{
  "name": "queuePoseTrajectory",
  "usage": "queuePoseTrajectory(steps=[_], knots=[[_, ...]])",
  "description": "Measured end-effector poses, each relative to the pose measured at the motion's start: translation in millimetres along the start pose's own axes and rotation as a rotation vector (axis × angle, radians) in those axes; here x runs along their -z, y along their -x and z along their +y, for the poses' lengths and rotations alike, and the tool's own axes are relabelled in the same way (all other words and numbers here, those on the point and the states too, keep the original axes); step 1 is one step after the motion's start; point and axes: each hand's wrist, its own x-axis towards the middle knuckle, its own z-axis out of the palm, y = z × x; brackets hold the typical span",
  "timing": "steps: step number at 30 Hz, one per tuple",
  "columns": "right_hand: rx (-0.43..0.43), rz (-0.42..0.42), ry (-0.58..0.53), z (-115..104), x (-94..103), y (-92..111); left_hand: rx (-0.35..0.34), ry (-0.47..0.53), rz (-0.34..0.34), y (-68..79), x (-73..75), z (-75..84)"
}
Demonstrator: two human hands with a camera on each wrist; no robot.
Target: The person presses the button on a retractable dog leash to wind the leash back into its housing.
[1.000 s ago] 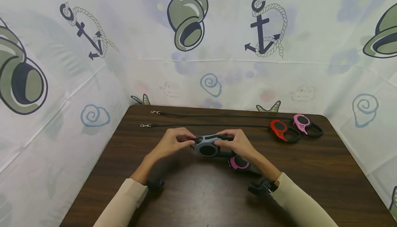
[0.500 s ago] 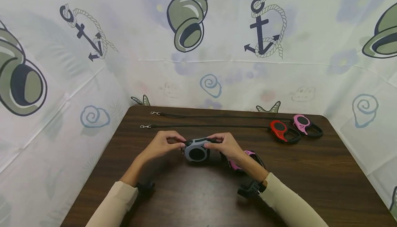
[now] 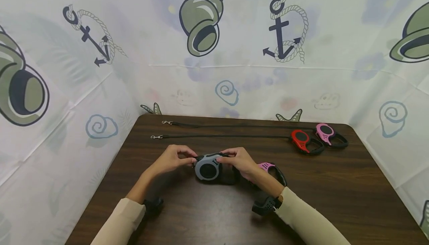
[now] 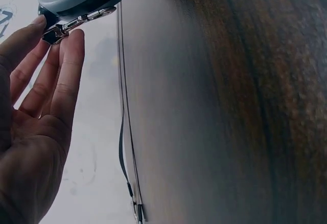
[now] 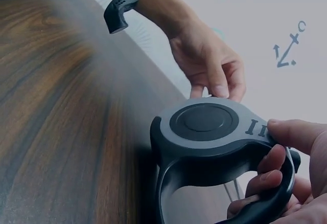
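A grey and black retractable leash (image 3: 208, 171) is between my hands over the front middle of the table. At its left end, my left hand (image 3: 172, 159) pinches the black end of the cord by the metal clip (image 4: 82, 19), thumb above and fingertips below. My right hand (image 3: 242, 161) holds the black handle, its fingers passing through the loop and its thumb lying near the grey casing's buttons (image 5: 255, 128). Partly hidden behind my right forearm lies a pink and black retractable leash (image 3: 266, 166).
Toward the table's back right lie a red retractable leash (image 3: 301, 137) and another pink one (image 3: 324, 131). Their black cords stretch left across the table, ending in metal clips (image 3: 156, 137). A patterned cloth (image 3: 248, 88) surrounds the brown table (image 3: 214, 215).
Both hands have moved left and slightly nearer with the grey leash, still holding it. More of the pink leash by my right forearm has come into view.
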Motion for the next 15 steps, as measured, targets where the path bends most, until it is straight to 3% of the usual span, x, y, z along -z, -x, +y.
queuePoseTrajectory(steps=[7, 15], knots=[[0.057, -0.007, 0.098, 7.2, -3.6, -0.8, 0.016, -0.047, 0.009, 3.0, 0.3, -2.5], [0.153, 0.031, 0.462, 6.4, -2.3, -1.0, 0.016, -0.097, 0.0, 2.7, 0.2, -3.7]])
